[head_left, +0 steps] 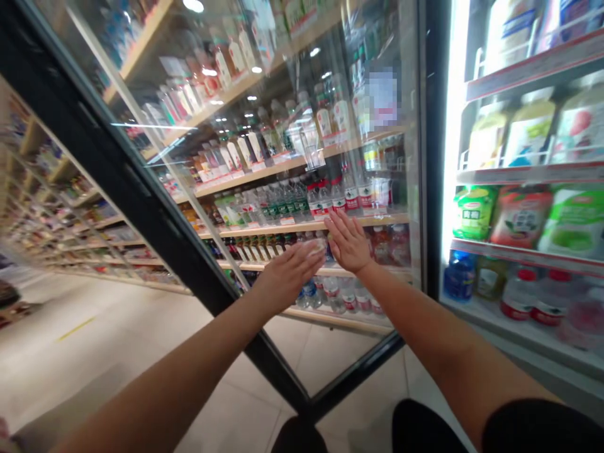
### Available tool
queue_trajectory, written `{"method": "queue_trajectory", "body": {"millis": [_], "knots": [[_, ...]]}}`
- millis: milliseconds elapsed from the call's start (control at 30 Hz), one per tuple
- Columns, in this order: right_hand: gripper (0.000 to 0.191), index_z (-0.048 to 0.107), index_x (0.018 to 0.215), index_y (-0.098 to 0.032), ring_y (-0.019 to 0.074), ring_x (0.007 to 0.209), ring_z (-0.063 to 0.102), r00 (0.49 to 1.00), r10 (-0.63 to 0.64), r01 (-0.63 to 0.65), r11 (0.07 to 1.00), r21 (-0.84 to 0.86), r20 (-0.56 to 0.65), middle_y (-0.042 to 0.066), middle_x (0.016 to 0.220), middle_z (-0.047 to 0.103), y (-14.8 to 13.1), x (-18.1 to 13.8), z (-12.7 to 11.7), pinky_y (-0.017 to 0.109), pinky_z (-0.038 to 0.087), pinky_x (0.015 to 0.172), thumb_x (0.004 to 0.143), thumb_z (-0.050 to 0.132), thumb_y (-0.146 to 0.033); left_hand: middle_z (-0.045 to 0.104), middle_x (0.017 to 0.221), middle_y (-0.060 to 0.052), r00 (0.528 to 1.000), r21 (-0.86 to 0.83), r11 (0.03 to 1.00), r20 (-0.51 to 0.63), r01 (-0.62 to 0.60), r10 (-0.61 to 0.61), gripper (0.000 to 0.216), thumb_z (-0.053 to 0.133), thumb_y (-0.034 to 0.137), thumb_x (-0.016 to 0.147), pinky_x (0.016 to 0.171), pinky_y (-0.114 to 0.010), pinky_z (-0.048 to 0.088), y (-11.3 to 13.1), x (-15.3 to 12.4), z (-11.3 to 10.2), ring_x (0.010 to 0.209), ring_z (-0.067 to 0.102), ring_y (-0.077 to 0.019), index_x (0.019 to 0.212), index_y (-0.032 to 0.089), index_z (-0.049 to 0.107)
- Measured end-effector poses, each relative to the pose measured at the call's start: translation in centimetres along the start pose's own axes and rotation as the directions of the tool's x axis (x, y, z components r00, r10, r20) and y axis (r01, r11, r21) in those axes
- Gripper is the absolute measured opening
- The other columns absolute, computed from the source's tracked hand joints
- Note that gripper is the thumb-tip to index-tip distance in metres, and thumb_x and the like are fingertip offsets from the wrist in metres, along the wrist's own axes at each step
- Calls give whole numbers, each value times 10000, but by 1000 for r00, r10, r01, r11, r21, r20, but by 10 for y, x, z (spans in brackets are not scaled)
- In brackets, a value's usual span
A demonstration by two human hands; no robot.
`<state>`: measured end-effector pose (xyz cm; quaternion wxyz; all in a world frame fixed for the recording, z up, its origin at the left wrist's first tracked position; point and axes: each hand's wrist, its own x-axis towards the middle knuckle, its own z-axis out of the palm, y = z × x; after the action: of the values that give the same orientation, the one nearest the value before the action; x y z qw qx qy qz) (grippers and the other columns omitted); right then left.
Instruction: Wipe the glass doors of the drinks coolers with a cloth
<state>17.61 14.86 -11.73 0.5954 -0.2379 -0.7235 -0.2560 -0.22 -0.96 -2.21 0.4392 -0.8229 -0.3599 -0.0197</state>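
An open glass door in a black frame stands tilted across the view. My left hand is at the glass, its fingers close together over a small whitish tissue-like piece, which is blurred and mostly hidden. Just to the right, my right hand lies flat toward the glass with its fingers stretched out and holds nothing. The fingertips of both hands are close to each other. Shelves of bottles show through the pane behind them.
At the right, a lit fridge holds bottles and several green and red packs. Long store shelves run along the left. The door's lower black frame hangs over the pale tiled floor. A blurred label is on the glass.
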Motion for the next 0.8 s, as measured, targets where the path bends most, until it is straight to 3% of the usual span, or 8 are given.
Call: {"method": "queue_trajectory", "body": {"millis": [133, 233, 300, 333, 433, 500, 700, 800], "knots": [[538, 422, 1562, -240, 215, 1525, 362, 999, 17, -18, 1000, 10, 36, 71, 1578, 488, 1, 0, -2, 449, 226, 1275, 1035, 367, -332, 408, 1621, 3, 986, 62, 987, -81, 148, -143, 563, 382, 104, 997, 1309, -488, 172, -35, 8, -32, 1569, 182, -210, 1541, 248, 403], [541, 417, 1565, -242, 215, 1523, 366, 999, 19, -19, 1000, 10, 29, 70, 1575, 492, 0, 0, -2, 448, 228, 1273, 1033, 372, -324, 316, 1667, -57, 862, 93, 886, -296, 455, -411, 582, 418, 175, 1019, 1286, -600, 148, -61, 14, -57, 1586, 62, -293, 1589, 217, 308], [540, 420, 1563, -235, 212, 1522, 367, 1000, 4, -4, 1000, 1, 6, 71, 1574, 494, 0, 0, -1, 440, 227, 1273, 1031, 381, -319, 272, 1680, -107, 790, 101, 827, -379, 553, -482, 622, 441, 194, 1017, 1275, -617, 158, -58, 13, -54, 1585, 30, -317, 1610, 190, 249], [538, 424, 1560, -232, 211, 1522, 367, 1000, -4, 4, 1000, -4, -7, 72, 1572, 496, 1, 0, 0, 436, 224, 1273, 1030, 384, -319, 266, 1679, -126, 803, 111, 836, -370, 538, -467, 637, 448, 194, 1015, 1275, -608, 166, -50, 10, -47, 1585, 20, -316, 1613, 175, 232], [528, 444, 1548, -234, 207, 1519, 373, 1000, 6, -6, 1000, 8, -4, 72, 1568, 503, 2, -2, 3, 431, 211, 1277, 1029, 389, -317, 289, 1669, -135, 954, 121, 956, -174, 268, -245, 662, 490, 261, 1011, 1279, -547, 218, -15, -1, -18, 1583, 35, -298, 1612, 163, 229], [521, 454, 1540, -240, 207, 1515, 378, 999, 38, -38, 998, 42, 21, 73, 1565, 507, -1, -2, 1, 437, 207, 1279, 1027, 388, -303, 316, 1658, -129, 990, 83, 988, -64, 133, -128, 700, 533, 378, 1002, 1278, -523, 231, 4, -7, -4, 1580, 78, -303, 1607, 161, 252], [592, 272, 1619, -189, 228, 1536, 336, 977, 211, -204, 962, 179, -19, 131, 1606, 434, -50, 21, -25, 493, 283, 1258, 1035, 334, -270, 242, 1677, -172, 965, -157, 965, -122, 212, -232, 729, 280, 503, 1061, 1271, -537, 196, 14, -1, 2, 1584, 13, -287, 1639, 147, 17], [657, 100, 1655, -181, 211, 1565, 266, 992, 113, -122, 966, 229, 52, 123, 1658, 341, -83, 34, -27, 465, 298, 1270, 1045, 305, -310, 149, 1696, -193, 907, -342, 903, -236, 259, -349, 689, 68, 505, 1057, 1260, -499, 250, 18, 4, 3, 1584, 52, -234, 1619, 164, -141]]}}
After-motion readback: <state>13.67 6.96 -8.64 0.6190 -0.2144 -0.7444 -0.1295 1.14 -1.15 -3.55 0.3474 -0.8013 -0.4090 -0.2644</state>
